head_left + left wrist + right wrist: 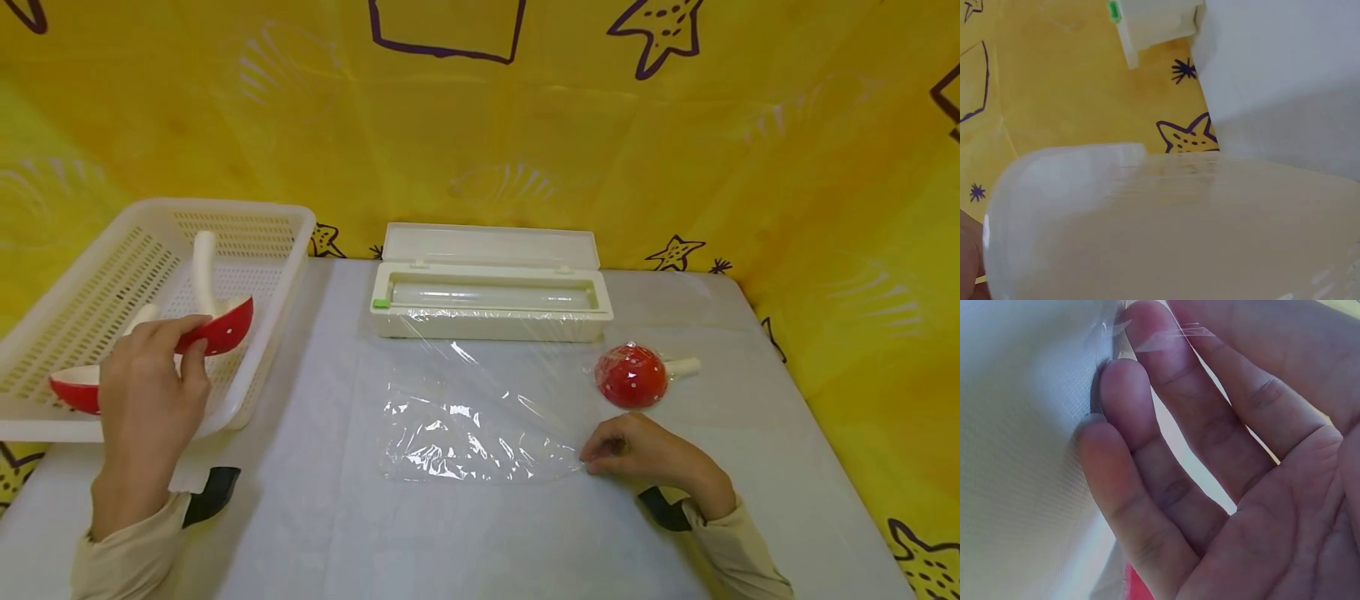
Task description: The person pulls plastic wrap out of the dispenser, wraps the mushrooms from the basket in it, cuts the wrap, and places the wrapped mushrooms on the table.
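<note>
My left hand [153, 375] pinches the rim of a ladle [228, 329] with a red, white-dotted bowl and a white handle, held over the basket [300, 242]. A second red-and-white ladle [75, 390] sits in the basket, partly hidden behind that hand. At the right, my right hand [641, 454] pinches the near right corner of a clear sheet of plastic wrap [465, 417], which runs out from the white dispenser box [491, 325]. Beyond this hand a ladle [632, 377] lies bowl up, its bowl covered in wrap. Basket wall [1210, 231] fills much of the left wrist view.
The dispenser's lid [491, 244] stands raised at the back, with a roll [491, 296] inside and a green slider [381, 304] at its left end. A yellow patterned cloth [480, 125] hangs behind the white-covered table [420, 542].
</note>
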Available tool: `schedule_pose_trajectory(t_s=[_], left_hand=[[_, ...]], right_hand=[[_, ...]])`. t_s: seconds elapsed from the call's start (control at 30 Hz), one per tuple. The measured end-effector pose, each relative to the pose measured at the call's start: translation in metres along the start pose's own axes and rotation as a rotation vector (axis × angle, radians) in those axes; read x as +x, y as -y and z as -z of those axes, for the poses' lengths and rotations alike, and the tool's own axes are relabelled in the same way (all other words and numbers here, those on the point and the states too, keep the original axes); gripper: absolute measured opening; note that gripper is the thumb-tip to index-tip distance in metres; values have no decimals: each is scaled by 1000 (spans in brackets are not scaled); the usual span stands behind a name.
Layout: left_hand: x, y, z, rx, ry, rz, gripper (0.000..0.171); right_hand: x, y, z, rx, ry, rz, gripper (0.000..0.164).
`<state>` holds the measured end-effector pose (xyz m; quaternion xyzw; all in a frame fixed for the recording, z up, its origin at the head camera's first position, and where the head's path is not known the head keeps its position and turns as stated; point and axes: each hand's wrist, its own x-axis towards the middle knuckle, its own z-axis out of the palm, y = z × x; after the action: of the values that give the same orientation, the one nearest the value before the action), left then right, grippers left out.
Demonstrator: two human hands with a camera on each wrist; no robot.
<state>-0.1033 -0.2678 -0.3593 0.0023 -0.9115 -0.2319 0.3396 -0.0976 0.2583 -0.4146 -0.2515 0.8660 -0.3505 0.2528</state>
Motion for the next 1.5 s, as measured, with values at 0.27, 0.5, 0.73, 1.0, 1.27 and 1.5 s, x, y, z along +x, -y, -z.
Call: schedule_pose_trajectory(t_s=[0.27,0.5,0.73,1.0,1.27,1.5], left_hand=[[-1,-24,4,-89,-35,-107,26],[-6,-40,2,-116,0,-162,29],[-13,-56,-7,-211,50,-256,36],[-23,-76,-28,-298,131,-422,41],[-28,-88,-49,-342,220,-548,43],[-27,-98,-65,-405,313,-637,40]], right_hand=[[2,2,-1,10,3,4,14],[2,2,-3,-14,-19,12,13],[3,1,-4,-39,-52,18,12],[6,-2,-7,-63,-78,29,12],[8,0,-7,-74,-91,27,13],[8,0,-8,-65,-92,30,13]])
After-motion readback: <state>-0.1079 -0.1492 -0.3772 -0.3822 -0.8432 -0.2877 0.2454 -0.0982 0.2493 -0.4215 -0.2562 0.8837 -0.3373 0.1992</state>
